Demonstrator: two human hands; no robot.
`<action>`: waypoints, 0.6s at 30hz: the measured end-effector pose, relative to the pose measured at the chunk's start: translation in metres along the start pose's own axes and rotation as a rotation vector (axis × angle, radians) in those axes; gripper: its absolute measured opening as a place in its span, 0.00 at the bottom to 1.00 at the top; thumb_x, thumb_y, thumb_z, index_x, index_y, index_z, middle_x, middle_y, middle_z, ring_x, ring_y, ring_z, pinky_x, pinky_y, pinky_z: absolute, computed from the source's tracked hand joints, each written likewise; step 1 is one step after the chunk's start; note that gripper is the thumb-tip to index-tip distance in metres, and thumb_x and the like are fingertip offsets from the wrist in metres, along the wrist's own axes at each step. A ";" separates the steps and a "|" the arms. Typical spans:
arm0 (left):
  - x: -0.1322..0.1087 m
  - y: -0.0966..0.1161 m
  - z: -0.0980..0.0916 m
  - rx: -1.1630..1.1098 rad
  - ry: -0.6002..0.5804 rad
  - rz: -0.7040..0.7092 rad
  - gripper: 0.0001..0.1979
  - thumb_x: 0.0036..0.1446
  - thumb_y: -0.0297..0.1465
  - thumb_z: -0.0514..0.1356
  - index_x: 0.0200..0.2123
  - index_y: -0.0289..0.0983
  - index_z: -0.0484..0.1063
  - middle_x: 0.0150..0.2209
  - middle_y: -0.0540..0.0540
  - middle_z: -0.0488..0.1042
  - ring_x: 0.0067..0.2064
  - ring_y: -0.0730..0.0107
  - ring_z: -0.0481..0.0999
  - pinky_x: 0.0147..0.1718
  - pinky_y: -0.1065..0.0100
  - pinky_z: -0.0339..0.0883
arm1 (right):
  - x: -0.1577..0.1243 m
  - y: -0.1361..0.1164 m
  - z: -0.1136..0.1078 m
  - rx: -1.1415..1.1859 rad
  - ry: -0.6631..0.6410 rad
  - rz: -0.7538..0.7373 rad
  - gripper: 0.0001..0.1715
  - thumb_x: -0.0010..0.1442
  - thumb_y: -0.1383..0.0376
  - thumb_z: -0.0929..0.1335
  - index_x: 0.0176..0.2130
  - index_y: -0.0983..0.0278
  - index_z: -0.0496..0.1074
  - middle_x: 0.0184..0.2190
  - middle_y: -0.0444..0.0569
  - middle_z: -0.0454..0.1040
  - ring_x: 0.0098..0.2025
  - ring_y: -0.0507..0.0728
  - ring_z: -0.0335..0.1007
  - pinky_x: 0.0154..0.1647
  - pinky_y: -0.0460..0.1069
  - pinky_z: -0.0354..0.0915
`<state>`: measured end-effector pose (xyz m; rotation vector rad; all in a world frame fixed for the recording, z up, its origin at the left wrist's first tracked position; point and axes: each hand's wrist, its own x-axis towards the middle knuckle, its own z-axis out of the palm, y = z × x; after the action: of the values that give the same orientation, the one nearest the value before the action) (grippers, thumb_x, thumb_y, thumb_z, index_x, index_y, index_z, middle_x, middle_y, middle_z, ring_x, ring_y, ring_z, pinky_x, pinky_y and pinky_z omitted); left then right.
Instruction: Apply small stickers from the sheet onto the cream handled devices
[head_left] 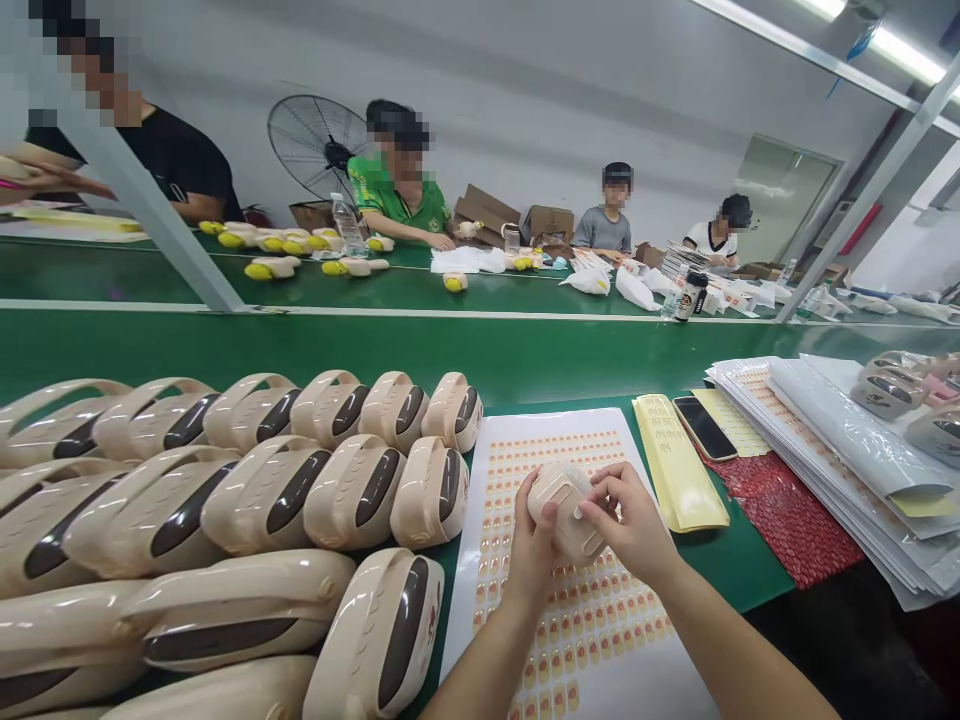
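Observation:
My left hand [534, 545] is wrapped round the left side of a beige plastic piece [564, 500], tilted above a white sheet [491, 600] with rows of small orange stickers. At its right side, my right hand [626, 515] touches the piece, with thumb and index finger pinched near a small white spot on its surface. Whether that spot is a separate item is too small to tell. Rows of beige cases with handles and dark windows, such as this one [386, 630], stand to the left of the sheet.
Right of the sheet lie a yellow sticker strip [679, 465], a phone [705, 428], red bubble wrap [795, 515] and stacked sheets [840, 480]. Metal posts [150, 190] rise beyond the green table [525, 365]. Several people sit across from me among yellow-tipped parts.

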<state>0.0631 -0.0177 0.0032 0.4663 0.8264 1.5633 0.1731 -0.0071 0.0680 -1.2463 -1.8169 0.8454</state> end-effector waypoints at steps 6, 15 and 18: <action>0.000 0.000 0.000 -0.006 0.015 -0.016 0.39 0.38 0.50 0.65 0.52 0.41 0.58 0.41 0.45 0.71 0.37 0.64 0.73 0.31 0.68 0.69 | -0.003 0.004 0.003 -0.104 0.067 -0.177 0.09 0.57 0.63 0.64 0.26 0.64 0.66 0.34 0.52 0.62 0.35 0.56 0.66 0.28 0.50 0.69; 0.002 -0.003 -0.002 -0.004 0.053 -0.033 0.41 0.39 0.48 0.65 0.55 0.41 0.57 0.39 0.45 0.74 0.35 0.63 0.75 0.30 0.68 0.69 | -0.010 0.005 0.014 -0.528 0.290 -0.743 0.09 0.60 0.72 0.61 0.29 0.64 0.65 0.34 0.53 0.63 0.32 0.54 0.62 0.26 0.48 0.68; 0.002 -0.002 0.000 -0.050 0.089 -0.062 0.40 0.40 0.46 0.66 0.55 0.40 0.58 0.35 0.47 0.75 0.33 0.64 0.76 0.29 0.68 0.69 | -0.013 0.001 0.013 -0.481 0.265 -0.880 0.09 0.58 0.75 0.61 0.31 0.64 0.65 0.33 0.51 0.63 0.31 0.53 0.62 0.27 0.47 0.68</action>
<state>0.0644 -0.0159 0.0013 0.3341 0.8598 1.5529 0.1651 -0.0207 0.0579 -0.6290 -2.1069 -0.2427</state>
